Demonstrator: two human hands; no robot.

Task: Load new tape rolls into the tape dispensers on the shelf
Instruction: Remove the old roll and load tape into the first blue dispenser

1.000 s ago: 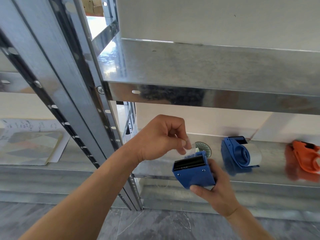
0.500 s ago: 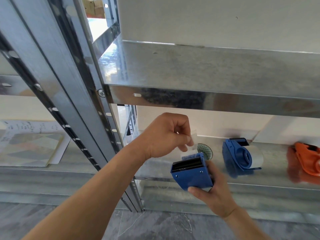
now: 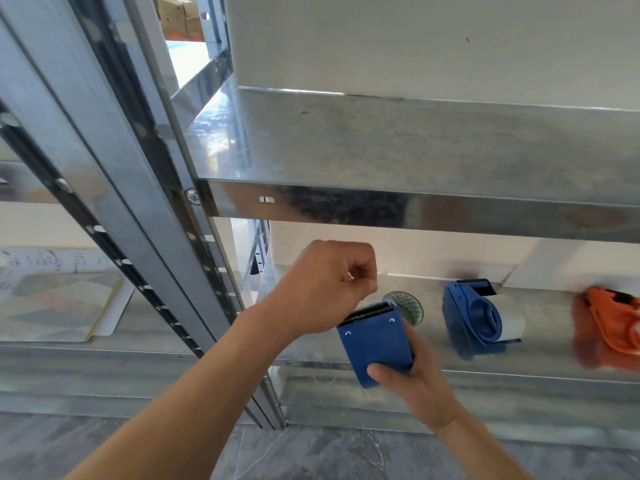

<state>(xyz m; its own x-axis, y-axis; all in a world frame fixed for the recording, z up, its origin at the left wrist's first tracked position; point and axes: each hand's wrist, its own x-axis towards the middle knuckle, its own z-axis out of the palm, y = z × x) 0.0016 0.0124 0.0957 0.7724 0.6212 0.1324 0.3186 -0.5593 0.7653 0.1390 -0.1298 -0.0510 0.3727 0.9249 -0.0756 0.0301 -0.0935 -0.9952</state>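
My right hand (image 3: 414, 388) grips a blue tape dispenser (image 3: 375, 341) from below, in front of the lower shelf (image 3: 547, 355), with its serrated blade facing up. My left hand (image 3: 322, 289) is curled just above and left of the blade. Its thumb and fingers pinch the clear tape end, which barely shows. A tape roll (image 3: 410, 304) lies on the shelf right behind the held dispenser. A second blue dispenser (image 3: 479, 317) with a pale roll in it sits further right. An orange dispenser (image 3: 609, 327) is at the right edge.
A metal upper shelf (image 3: 381, 143) juts out above my hands. Slotted steel uprights (image 3: 166, 237) run diagonally on the left. Papers and a patterned folder (image 3: 55, 303) lie on the neighbouring shelf at the left. A grey tiled floor lies below.
My left hand has dropped from above the blade to its left side and curled tighter. The dispenser has tilted, showing more of its flat blue face.
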